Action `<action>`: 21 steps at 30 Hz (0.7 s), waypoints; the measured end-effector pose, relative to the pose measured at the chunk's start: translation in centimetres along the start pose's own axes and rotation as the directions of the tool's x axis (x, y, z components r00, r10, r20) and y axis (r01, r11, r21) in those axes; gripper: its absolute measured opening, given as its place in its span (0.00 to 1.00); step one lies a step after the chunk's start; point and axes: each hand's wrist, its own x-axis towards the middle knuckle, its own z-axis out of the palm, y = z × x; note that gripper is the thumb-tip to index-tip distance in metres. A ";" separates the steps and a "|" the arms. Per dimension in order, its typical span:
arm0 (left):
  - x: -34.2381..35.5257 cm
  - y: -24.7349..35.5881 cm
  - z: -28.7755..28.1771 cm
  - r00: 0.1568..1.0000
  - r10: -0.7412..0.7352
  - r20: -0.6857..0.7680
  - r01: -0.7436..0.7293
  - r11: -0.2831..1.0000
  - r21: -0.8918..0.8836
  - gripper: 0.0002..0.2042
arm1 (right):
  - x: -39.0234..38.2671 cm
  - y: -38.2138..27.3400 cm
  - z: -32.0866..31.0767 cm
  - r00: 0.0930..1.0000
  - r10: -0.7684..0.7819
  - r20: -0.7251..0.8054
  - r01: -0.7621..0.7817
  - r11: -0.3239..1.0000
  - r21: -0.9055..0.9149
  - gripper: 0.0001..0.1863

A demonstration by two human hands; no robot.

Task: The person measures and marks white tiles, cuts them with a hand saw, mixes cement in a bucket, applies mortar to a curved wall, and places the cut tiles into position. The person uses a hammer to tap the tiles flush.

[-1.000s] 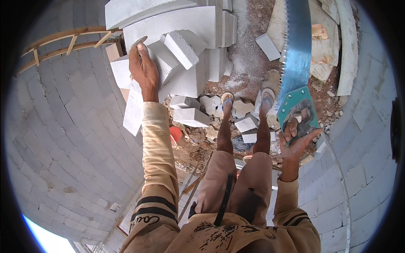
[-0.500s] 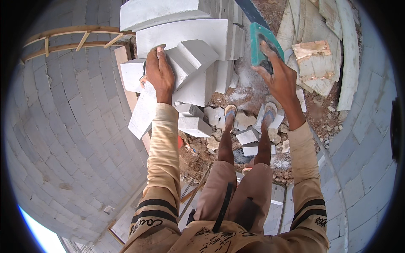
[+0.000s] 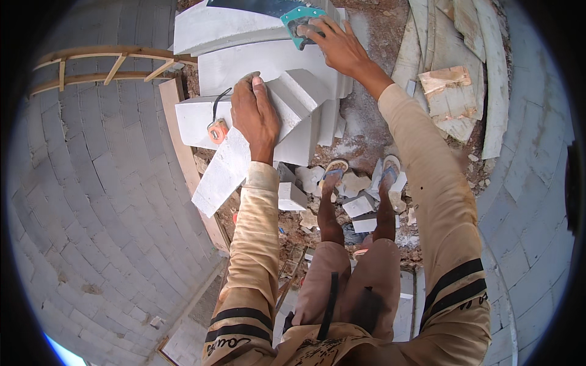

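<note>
your right hand (image 3: pixel 340 47) grips saw (image 3: pixel 268 7) by handle, blade over far edge of block stack (image 3: pixel 227 66); left hand (image 3: pixel 256 116) half-curled beside tilted block (image 3: pixel 300 93), hold unclear; tape measure (image 3: pixel 217 130) near left edge; dusty ground (image 3: pixel 369 100) along right.

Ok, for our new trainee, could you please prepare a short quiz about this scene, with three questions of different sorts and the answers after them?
1. Which hand holds the metal handsaw with the teal handle?
2. Look at the orange tape measure with the black strap. True or false: it lies between the two hands.
3. From the handle, the blade runs toward the picture's:
A) right
B) left
C) lower edge

Key:
1. The right hand.
2. False; it lies to the left of the left hand.
3. B
</note>
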 end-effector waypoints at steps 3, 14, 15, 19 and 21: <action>-0.1 -0.6 0.2 0.999 -0.005 -0.047 0.001 0.996 -0.091 0.22 | -3.6 -1.7 -3.8 0.963 0.214 -0.163 -0.152 0.933 0.326 0.36; -0.3 -1.3 -0.6 0.996 -0.004 0.087 0.044 0.887 -0.460 0.27 | -27.7 -19.2 -8.1 0.725 0.633 0.272 -0.645 0.485 0.591 0.30; -0.4 -1.4 -0.7 0.994 0.004 0.112 0.053 0.867 -0.495 0.27 | -30.2 -20.4 -8.0 0.690 0.656 0.305 -0.686 0.458 0.565 0.30; -1.0 -2.2 -2.0 0.980 0.100 0.173 -0.012 0.894 -0.448 0.28 | -39.0 -24.0 -8.4 0.449 0.703 0.551 -0.888 0.286 0.359 0.28; -1.1 -2.6 -2.7 0.962 0.184 0.201 -0.095 0.918 -0.385 0.30 | -41.8 -25.4 -8.6 0.424 0.771 0.475 -0.884 0.239 0.401 0.26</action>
